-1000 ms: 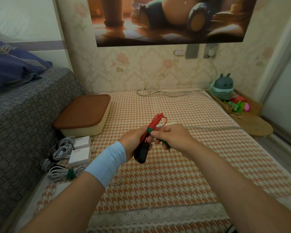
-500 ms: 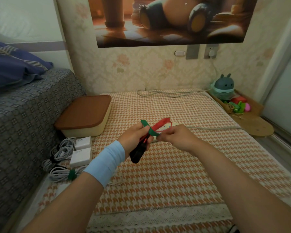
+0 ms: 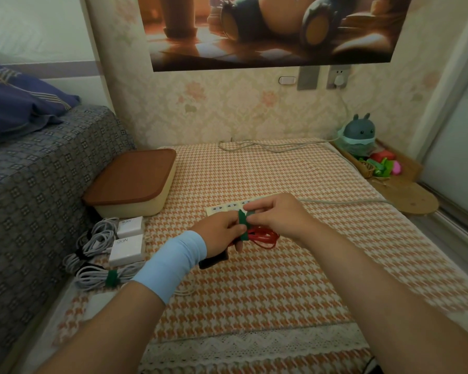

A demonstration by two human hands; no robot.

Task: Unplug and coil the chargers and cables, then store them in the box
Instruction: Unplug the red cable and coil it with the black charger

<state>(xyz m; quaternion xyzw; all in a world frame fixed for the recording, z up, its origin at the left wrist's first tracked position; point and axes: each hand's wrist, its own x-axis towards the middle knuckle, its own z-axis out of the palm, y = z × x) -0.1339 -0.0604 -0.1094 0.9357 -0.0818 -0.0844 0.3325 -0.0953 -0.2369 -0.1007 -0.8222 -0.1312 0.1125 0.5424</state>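
Observation:
A coiled red cable (image 3: 264, 238) with a green strap (image 3: 243, 225) around it is held over the checked mat. My left hand (image 3: 219, 233) grips the coil and a black charger (image 3: 214, 260) that hangs below it. My right hand (image 3: 278, 215) pinches the free end of the green strap just above the coil. A cream box with a brown lid (image 3: 131, 182) sits shut at the left. Beside it lie two white chargers (image 3: 127, 240) with coiled grey cables (image 3: 92, 247), one bound with a green strap (image 3: 111, 278). A white power strip (image 3: 224, 207) lies behind my hands.
A grey sofa (image 3: 33, 190) borders the mat on the left. The power strip's grey cord (image 3: 343, 202) runs right, and another grey cord (image 3: 268, 147) lies along the wall below a socket with a plug (image 3: 338, 78). A toy figure (image 3: 358, 133) and small toys stand at right.
The coil has turned from upright to lying sideways, and both hands moved lower. The green strap has come round the coil, with my right hand now pinching its end.

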